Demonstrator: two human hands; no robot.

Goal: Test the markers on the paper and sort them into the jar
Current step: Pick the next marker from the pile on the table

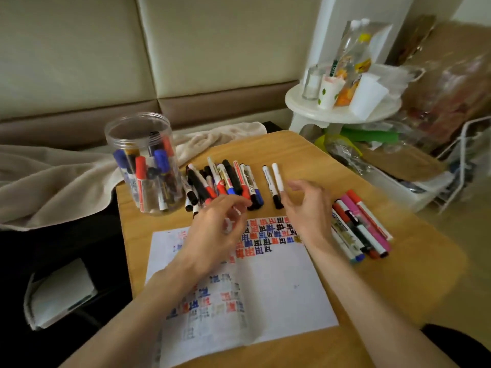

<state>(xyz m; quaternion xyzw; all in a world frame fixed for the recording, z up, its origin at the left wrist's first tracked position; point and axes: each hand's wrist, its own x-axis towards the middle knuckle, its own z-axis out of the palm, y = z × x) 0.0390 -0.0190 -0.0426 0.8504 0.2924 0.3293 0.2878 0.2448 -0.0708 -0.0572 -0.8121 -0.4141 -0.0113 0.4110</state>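
Observation:
A clear plastic jar stands at the table's far left with several markers upright in it. Beside it lies a pile of markers. Two white markers with black caps lie apart to its right. A further group of markers lies at the right edge. The white paper carries red, blue and black test marks. My left hand hovers over the paper's top edge by the pile, fingers curled and blurred, with something small and white among them. My right hand hovers beside the two white markers with loosely bent fingers, holding nothing.
The wooden table has rounded corners. A beige blanket lies to the left on a sofa. A white round stool with cups and bottles stands behind the table. Bags and a white wire rack crowd the right side.

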